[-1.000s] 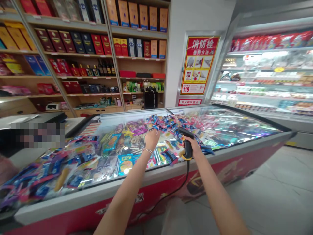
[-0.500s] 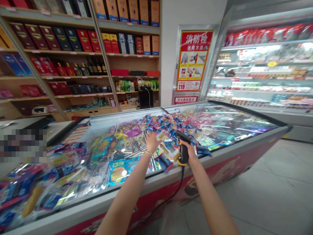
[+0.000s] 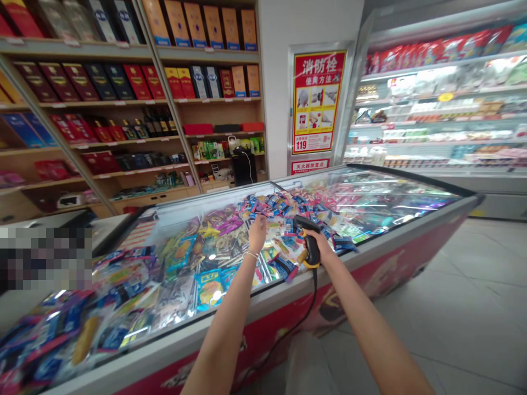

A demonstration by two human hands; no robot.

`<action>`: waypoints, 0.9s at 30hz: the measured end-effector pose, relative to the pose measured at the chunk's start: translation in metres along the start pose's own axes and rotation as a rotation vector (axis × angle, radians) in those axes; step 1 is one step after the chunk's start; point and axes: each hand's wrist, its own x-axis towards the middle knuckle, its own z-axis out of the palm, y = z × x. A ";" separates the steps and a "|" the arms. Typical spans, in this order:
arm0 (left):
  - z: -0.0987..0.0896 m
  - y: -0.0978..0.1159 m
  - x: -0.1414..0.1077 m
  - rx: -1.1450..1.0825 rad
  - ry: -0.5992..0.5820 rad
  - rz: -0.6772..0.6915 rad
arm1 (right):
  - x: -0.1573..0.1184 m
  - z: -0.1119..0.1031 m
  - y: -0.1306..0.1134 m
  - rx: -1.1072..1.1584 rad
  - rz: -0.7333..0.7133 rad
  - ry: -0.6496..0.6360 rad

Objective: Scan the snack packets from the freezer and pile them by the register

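My right hand is wrapped round the handle of a black and yellow handheld scanner, whose cable hangs down the freezer's front. My left hand, with a bracelet on its wrist, is over the pile of small wrapped packets, its fingers drawn together; what they hold, if anything, is too small to make out. Blue snack bags lie left of my left forearm. Just left of the scanner is a blue and pink packet near the freezer's edge.
The chest freezer with a glass top runs across the view. More packets cover its left part. Behind stand shelves of boxes, a red fire-hydrant poster and a lit refrigerated display.
My left hand's spread fingers have drawn together over the packets. The right hand still grips the scanner. The camera view has shifted slightly.
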 end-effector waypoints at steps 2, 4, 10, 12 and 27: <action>-0.015 0.003 0.004 -0.001 0.006 0.035 | 0.000 0.003 -0.003 -0.015 -0.017 -0.011; -0.036 0.004 0.008 0.022 0.023 0.072 | -0.002 0.009 -0.007 -0.029 -0.050 -0.029; -0.117 -0.022 0.016 0.123 0.078 0.084 | -0.025 0.051 -0.018 -0.050 -0.136 -0.168; -0.141 -0.038 0.017 0.134 0.095 0.066 | -0.034 0.074 -0.014 -0.063 -0.120 -0.247; -0.181 -0.120 0.002 0.274 0.255 0.032 | 0.013 0.193 0.080 -0.362 0.042 -0.701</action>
